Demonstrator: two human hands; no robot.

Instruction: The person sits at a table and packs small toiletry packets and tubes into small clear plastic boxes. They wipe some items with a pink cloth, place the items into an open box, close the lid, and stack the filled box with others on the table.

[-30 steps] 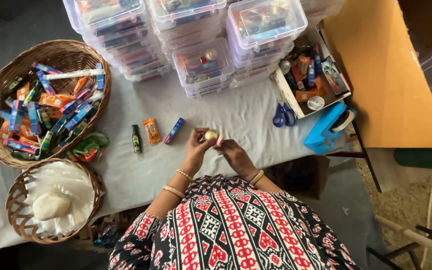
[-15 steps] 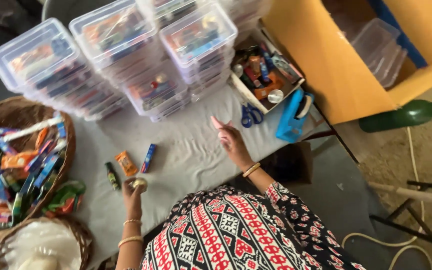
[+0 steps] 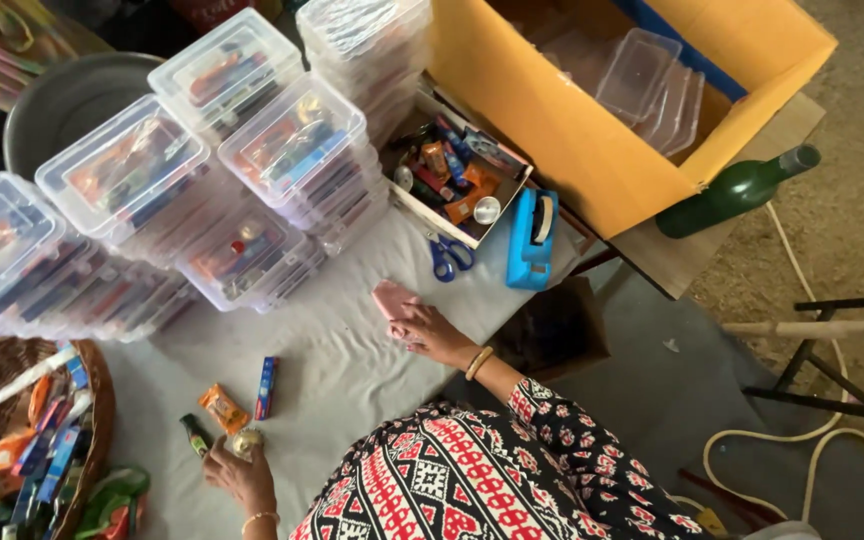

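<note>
With my right hand [image 3: 430,332] resting on the pink bar [image 3: 393,297] near the scissors [image 3: 449,257] and my left hand [image 3: 239,472] curled around a small round ball [image 3: 246,442], I judged the ball might roll off the cloth [image 3: 342,370].

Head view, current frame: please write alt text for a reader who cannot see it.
Seen from above, a person's right hand rests on a small pink object on a white-covered table, while the left hand holds a small round item. Around them are stacked clear plastic boxes, blue scissors, a blue tape dispenser and a wicker basket of packets.
</note>
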